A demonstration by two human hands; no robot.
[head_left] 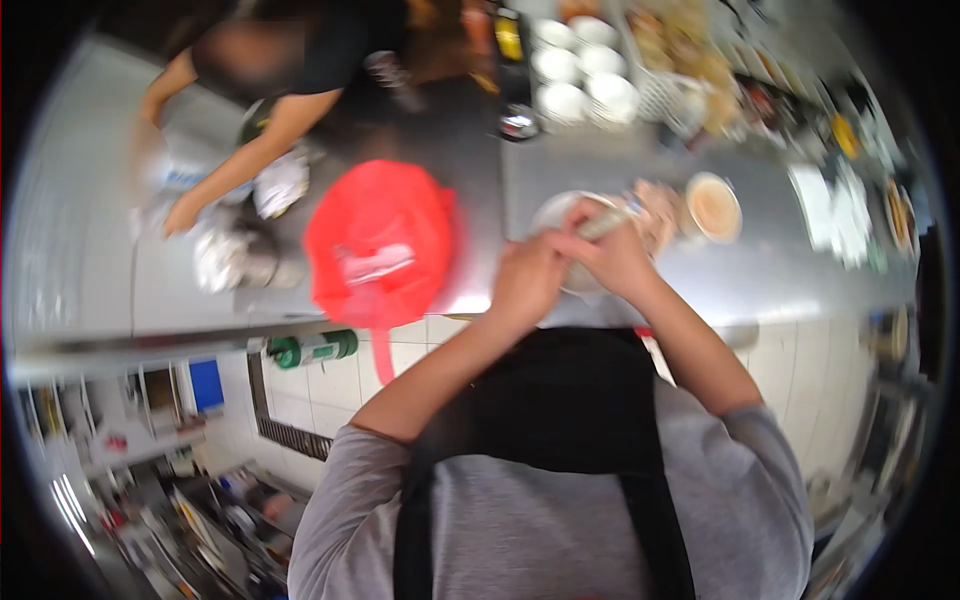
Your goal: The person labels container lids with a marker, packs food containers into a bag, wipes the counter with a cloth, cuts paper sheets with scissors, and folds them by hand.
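Observation:
My hands meet over a white bowl (549,213) at the counter's front edge. My right hand (618,262) is closed around a pale, narrow thing (602,222), too blurred to name. My left hand (530,278) is also closed, its fingers against the right hand; what it grips is hidden. Just beyond my right hand lies a crumpled pinkish clear bag (657,212). A round tub (712,208) with light orange contents stands beside that bag. To the left of my hands sits a red plastic bag (425,225) with white print, one strip hanging over the edge.
At the left, a co-worker's arm (262,143) reaches toward foil-wrapped items (222,258). Stacks of white lids or cups (582,70) stand at the back. White cloths or gloves (835,210) lie on the right. A green cylinder (312,348) is below the counter.

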